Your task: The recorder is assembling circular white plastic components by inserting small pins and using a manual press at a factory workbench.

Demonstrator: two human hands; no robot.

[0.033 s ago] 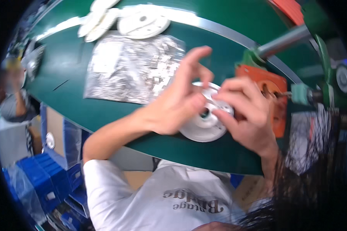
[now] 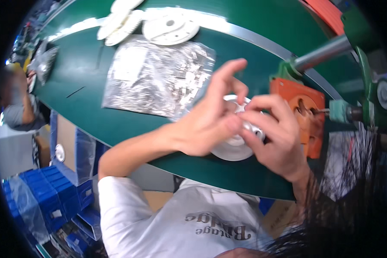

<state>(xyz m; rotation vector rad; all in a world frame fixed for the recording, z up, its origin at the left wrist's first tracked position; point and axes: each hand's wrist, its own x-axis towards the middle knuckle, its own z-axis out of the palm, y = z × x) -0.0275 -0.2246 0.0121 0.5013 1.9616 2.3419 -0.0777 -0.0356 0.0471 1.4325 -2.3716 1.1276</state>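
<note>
A round white plastic disc [image 2: 233, 154] with a raised hub lies on the green table in front of me, partly hidden under both hands. My left hand [image 2: 215, 116] reaches over its left side, index finger raised and fingers apart. Its thumb lies across the hub close to my right fingertips. On the right side of the disc, my right hand [image 2: 279, 135] has its thumb and fingers bent together in a pinch. What it pinches, if anything, is too small and covered to make out.
A clear bag of small metal pieces [image 2: 155, 77] lies beyond my left hand. More white discs [image 2: 171, 30] sit at the back. To the right stand an orange fixture [image 2: 316, 103] and a green machine [image 2: 367, 107]. Blue bins [image 2: 51, 198] and another person [image 2: 21, 103] are at left.
My left thumb has moved right across the disc's centre hole, closer to my right fingertips. The whole view has shifted slightly.
</note>
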